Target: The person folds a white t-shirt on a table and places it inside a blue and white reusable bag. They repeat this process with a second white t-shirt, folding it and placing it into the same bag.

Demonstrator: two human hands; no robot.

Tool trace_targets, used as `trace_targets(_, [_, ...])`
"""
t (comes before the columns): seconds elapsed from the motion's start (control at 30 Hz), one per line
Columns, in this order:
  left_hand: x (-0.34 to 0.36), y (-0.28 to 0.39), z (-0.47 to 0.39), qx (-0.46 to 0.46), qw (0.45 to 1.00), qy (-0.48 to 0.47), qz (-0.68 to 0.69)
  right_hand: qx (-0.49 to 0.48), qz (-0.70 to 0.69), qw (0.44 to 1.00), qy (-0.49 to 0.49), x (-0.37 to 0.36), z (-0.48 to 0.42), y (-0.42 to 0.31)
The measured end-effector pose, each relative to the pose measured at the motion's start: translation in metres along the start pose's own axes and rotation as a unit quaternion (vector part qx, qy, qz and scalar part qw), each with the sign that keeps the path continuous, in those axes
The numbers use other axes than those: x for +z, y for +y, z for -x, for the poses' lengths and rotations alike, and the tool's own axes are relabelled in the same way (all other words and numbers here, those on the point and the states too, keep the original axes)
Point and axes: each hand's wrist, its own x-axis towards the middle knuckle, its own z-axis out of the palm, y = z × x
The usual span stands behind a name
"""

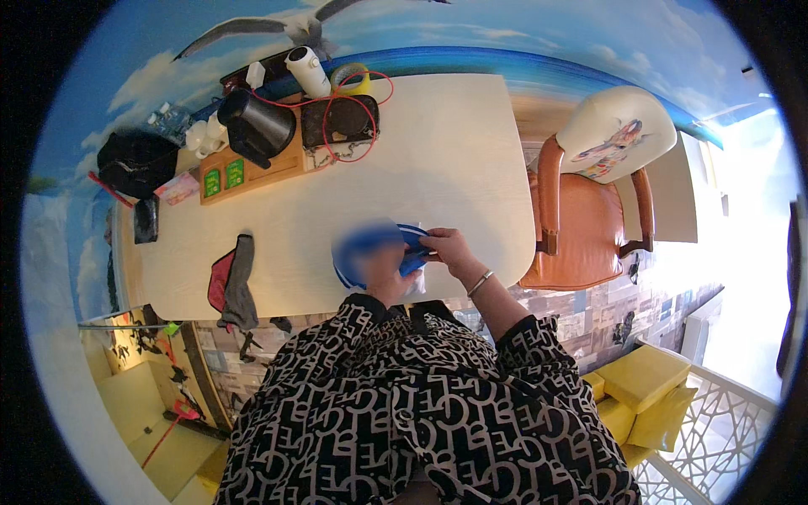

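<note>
A blue item with white trim [413, 235], seemingly fabric, is at the near edge of the pale wooden table [442, 158]. Its left part is blurred, so its exact kind cannot be told. My right hand [451, 249], with a bracelet at the wrist, pinches the item's right edge between thumb and fingers. My left hand [390, 283] holds the item from the near side, its fingers partly lost in the blur. Something white [416, 285] shows beneath the item, beside my left hand. To the left lies a grey and dark red cloth [237, 284], hanging over the table edge.
At the back left are a wooden tray [278, 170], a black pitcher [259, 126], a white thermos [308, 71], yellow tape [351, 79], a looped red cable [325, 129] and a black bag [137, 163]. An armchair [581, 227] stands right of the table, yellow cushions [637, 385] behind it.
</note>
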Motion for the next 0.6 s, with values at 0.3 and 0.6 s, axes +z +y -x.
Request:
trace_targets(0.3, [0.024, -0.006, 0.018, 0.048, 0.994, -0.036, -0.094, -0.043, 0.378, 0.924, 0.042, -0.001, 0.004, -0.006])
trace_targets(0.6, [-0.002, 0.002, 0.012, 0.116, 0.992, -0.021, -0.055, 0.03, -0.098, 0.994, -0.039, -0.022, -0.008, 0.022])
